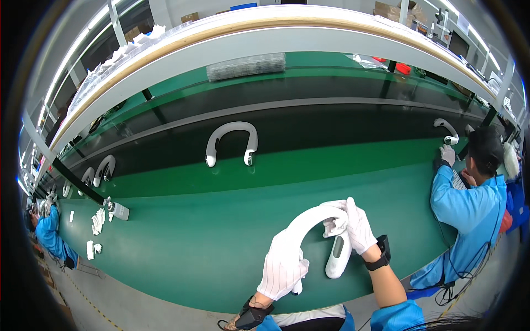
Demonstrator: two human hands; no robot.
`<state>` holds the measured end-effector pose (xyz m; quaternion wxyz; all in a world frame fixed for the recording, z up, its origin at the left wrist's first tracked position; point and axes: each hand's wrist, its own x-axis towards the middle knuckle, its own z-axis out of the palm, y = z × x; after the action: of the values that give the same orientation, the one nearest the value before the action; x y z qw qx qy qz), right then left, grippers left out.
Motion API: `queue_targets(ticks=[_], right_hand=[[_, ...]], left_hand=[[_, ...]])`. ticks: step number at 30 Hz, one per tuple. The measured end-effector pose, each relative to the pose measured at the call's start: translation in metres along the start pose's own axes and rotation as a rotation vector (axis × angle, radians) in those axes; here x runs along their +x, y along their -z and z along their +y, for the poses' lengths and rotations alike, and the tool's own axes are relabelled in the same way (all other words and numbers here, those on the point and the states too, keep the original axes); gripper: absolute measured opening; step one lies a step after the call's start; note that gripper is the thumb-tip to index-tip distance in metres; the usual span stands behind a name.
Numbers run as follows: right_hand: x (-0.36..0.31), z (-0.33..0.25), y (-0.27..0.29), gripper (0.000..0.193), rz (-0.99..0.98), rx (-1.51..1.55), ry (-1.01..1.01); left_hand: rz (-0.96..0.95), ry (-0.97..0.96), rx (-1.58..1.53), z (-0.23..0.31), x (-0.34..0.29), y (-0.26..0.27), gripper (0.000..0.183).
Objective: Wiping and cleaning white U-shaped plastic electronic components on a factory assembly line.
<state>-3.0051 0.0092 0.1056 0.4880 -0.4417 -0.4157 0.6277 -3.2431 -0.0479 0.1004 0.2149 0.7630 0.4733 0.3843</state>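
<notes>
A white U-shaped neck fan is held just above the near part of the green table, its curve pointing away from me. My left hand, in a white striped glove, wraps round its left arm and hides that end. Near the bend on the other side, my gloved right hand is closed round the band. A crumpled white cloth seems pressed between its fingers and the fan. Below that hand, the fan's right end shows a dark oval inset.
Another neck fan lies on the dark conveyor strip. More sit far left and far right. A grey-white container and white cloths are on the left. Co-workers in blue sit at both sides. A raised shelf spans the back.
</notes>
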Motion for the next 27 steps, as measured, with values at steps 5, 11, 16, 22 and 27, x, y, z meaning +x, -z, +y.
queue_targets(ticks=[5, 11, 16, 22, 27], right_hand=[[-0.009, -0.055, -0.027, 0.049, -0.077, -0.562, 0.226], [-0.03, -0.093, -0.088, 0.035, -0.248, -1.165, 0.933], [-0.044, -0.094, -0.113, 0.044, -0.139, -1.21, 0.953], [-0.034, -0.081, -0.071, 0.031, -0.286, -1.358, 1.03], [-0.029, -0.088, -0.049, 0.033, -0.297, -0.823, 0.325]], left_hand=[[-0.028, -0.095, -0.024, 0.02, 0.002, 0.011, 0.042], [-0.072, 0.016, -0.077, 0.046, 0.001, 0.053, 0.066], [-1.282, 0.708, 0.503, -0.016, 0.015, 0.034, 0.025], [0.223, 1.666, -0.444, -0.118, -0.023, -0.029, 0.024], [-0.006, 1.082, -0.755, -0.114, -0.055, -0.022, 0.014]])
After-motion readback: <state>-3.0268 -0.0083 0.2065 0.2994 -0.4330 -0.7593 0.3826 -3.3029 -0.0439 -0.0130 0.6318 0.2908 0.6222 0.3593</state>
